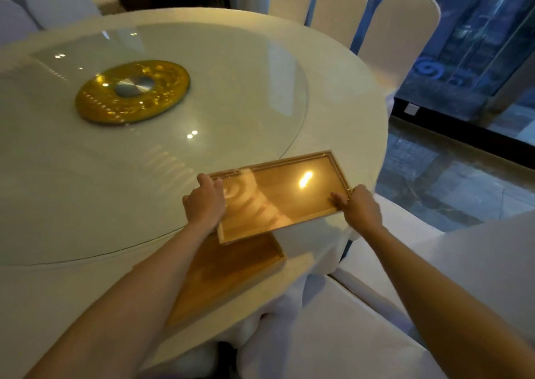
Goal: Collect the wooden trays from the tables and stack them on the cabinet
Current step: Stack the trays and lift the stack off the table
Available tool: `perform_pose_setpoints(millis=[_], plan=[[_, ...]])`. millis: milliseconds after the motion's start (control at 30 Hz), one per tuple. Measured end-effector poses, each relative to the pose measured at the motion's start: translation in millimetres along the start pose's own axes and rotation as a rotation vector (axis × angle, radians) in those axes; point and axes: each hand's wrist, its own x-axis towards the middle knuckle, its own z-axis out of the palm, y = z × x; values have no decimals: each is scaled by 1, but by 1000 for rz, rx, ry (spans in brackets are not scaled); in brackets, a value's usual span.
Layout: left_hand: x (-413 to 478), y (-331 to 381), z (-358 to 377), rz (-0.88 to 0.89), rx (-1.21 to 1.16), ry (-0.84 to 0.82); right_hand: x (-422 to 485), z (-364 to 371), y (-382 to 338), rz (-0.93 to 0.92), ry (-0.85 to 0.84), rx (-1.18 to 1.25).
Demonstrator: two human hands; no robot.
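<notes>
Both forearms fill the bottom of my view, reaching out over the near edge of the round table. Beneath my left forearm lies a second wooden tray, flat on the white cloth near the table's edge and partly hidden by the arm. Beyond it, I hold the upper tray by its two short ends: my left hand is curled over the left rim, my right hand closed on the right rim with the thumb laid inside. Its near corner overlaps the far end of the lower tray; whether it is raised or resting there I cannot tell. This looks like the collecting step, with one tray being gathered onto the other. Next, I judge, the edges need squaring up so the pair nests, then a grip under both for the carry to the cabinet, which is out of view.
</notes>
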Motion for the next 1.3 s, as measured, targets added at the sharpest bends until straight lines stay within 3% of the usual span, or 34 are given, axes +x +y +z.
perform_pose_setpoints(millis=[367, 767, 1300], plan=[[-55, -141, -33, -178, 71, -26, -64, 81, -51, -145, -327, -214], [-70, -179, -8, -250, 117, -133, -81, 103, -55, -164, -340, -350], [-66, -185, -4, -249, 141, -139, -90, 97, -56, -164, -380, -369]])
